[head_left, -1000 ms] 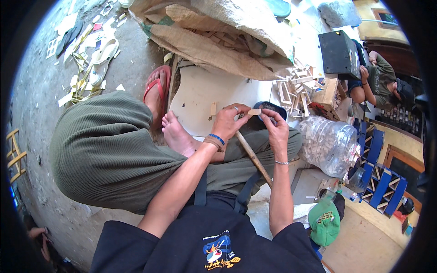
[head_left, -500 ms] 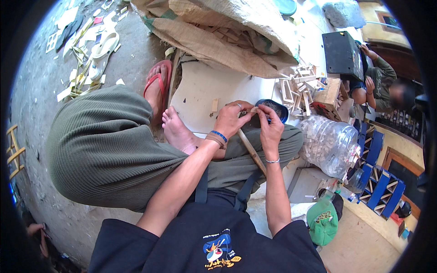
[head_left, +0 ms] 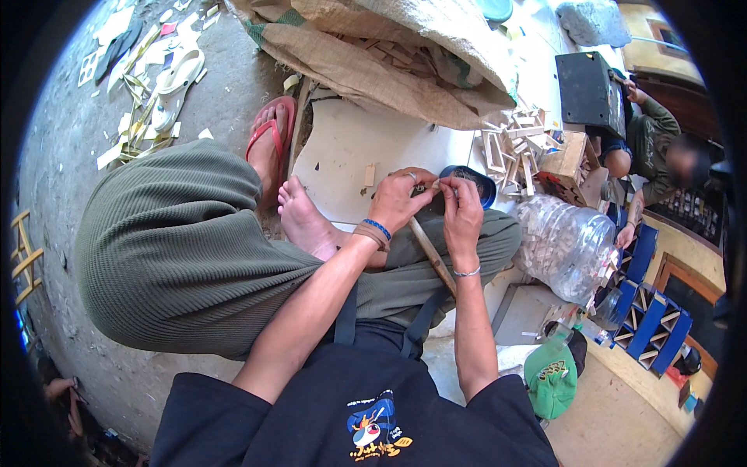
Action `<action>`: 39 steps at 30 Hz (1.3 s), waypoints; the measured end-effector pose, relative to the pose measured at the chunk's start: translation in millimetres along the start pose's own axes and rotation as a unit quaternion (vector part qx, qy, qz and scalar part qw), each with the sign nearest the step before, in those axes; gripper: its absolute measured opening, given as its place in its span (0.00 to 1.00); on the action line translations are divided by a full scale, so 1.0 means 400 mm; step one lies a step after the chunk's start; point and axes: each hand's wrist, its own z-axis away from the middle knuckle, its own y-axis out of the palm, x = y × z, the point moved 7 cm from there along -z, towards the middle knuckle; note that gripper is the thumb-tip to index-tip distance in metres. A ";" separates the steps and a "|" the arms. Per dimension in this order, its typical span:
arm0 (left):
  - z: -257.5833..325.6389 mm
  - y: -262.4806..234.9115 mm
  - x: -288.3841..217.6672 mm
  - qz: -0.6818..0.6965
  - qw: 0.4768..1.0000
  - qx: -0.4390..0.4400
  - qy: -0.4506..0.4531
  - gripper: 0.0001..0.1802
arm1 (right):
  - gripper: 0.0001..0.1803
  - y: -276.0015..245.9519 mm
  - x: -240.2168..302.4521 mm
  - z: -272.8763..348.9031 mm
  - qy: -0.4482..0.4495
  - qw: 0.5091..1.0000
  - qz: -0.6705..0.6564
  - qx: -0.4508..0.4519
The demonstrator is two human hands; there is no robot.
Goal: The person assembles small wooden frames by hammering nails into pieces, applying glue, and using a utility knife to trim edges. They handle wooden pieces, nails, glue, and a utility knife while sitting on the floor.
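My left hand is closed, its thumb and fingertips pinching a small pale wooden piece. Against that piece, the fingertips of my right hand are pressed together; whatever they hold is too small to make out. Below both hands a wooden handle slants across my lap, its upper end hidden behind my left hand. Just beyond my right hand sits a dark blue bowl with small thin things in it. A small wooden block lies on the white board, left of the bowl.
A woven sack of wood pieces stands ahead. To the right are a pile of small wooden frames, a cardboard box, a clear plastic jug full of pieces, blue racks and a green cap. A co-worker sits far right.
My two hands stay together at nearly the same spot, the right fingertips shifted slightly. The co-worker's one hand has moved down toward the blue racks beside the jug.
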 end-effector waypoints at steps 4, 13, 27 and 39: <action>0.000 0.000 0.001 0.000 1.000 0.004 -0.002 0.12 | 0.05 0.004 -0.003 0.002 -0.007 1.000 0.016 -0.001; 0.000 -0.004 -0.005 0.005 1.000 0.004 -0.001 0.12 | 0.10 0.018 0.044 0.007 -0.147 0.976 0.159 0.018; -0.003 -0.009 -0.013 0.003 1.000 0.025 0.016 0.15 | 0.14 0.014 0.044 0.002 -0.147 0.980 0.131 0.037; 0.001 0.001 0.016 0.037 0.999 0.027 -0.016 0.16 | 0.21 0.014 -0.129 0.009 0.223 0.963 -0.151 0.027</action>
